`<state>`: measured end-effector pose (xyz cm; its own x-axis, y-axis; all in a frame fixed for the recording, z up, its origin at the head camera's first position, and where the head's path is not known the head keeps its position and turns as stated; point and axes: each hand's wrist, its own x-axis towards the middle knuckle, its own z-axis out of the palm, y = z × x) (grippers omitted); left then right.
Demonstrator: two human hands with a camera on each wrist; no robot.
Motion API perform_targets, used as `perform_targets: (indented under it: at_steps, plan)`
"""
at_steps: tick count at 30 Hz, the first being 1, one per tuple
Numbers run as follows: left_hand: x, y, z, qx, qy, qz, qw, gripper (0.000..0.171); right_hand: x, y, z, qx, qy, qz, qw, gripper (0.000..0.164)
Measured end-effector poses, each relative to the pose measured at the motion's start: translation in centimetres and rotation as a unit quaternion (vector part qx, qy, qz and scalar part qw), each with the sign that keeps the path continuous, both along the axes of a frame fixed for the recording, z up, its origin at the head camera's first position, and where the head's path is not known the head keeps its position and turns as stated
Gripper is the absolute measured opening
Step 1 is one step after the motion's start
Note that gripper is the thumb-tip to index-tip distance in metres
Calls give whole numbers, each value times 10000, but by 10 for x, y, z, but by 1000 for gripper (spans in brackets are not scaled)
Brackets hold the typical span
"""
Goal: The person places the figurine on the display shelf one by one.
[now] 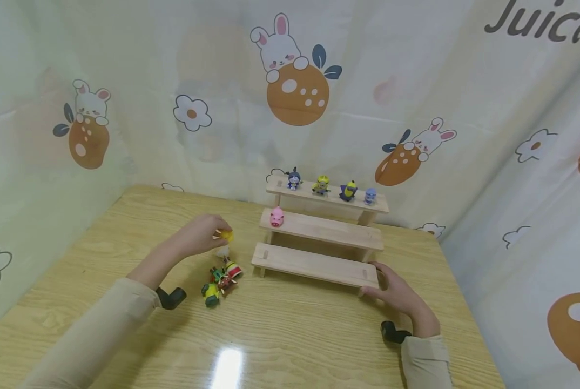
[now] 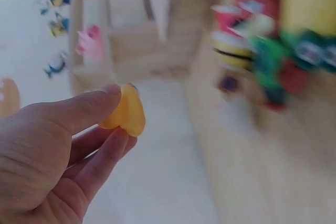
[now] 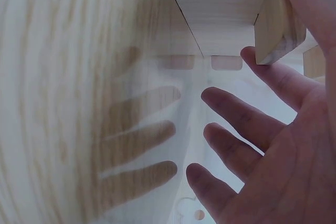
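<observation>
My left hand (image 1: 203, 233) pinches a small yellow toy figure (image 2: 131, 111) between thumb and fingertips, raised over the table left of the stepped wooden shelf (image 1: 314, 265). Its shape is mostly hidden by the fingers. Below the hand lies a cluster of small figurines (image 1: 224, 278) in red, green and yellow, with a whitish one (image 1: 222, 251) behind them. At the right end of the bottom step, my right hand (image 1: 398, 292) holds the board between thumb and index finger. The other fingers of that hand spread out straight in the right wrist view, beside the board's end (image 3: 273, 35).
A pink pig figure (image 1: 277, 217) stands at the left of the middle step. Several small figures, among them a yellow one (image 1: 321, 185), line the top step. Patterned curtains (image 1: 222, 151) hang behind and beside the wooden table (image 1: 290, 335).
</observation>
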<state>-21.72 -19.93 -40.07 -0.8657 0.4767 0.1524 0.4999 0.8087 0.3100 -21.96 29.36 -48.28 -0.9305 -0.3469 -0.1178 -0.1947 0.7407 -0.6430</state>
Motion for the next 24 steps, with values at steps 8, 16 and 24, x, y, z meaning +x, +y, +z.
perform_targets:
  at_steps: [8,16,24]
  plan:
    - [-11,57,38,-226,420,-545,9974,24,-2,2,-2,-9,37,16,10000,87]
    - [-25,113,61,-374,680,-902,9929,23,-3,2,-2,-52,30,48,10000,88]
    - [-54,151,49,-663,471,-540,9952,26,-2,2,-2,-84,77,78,9999,85]
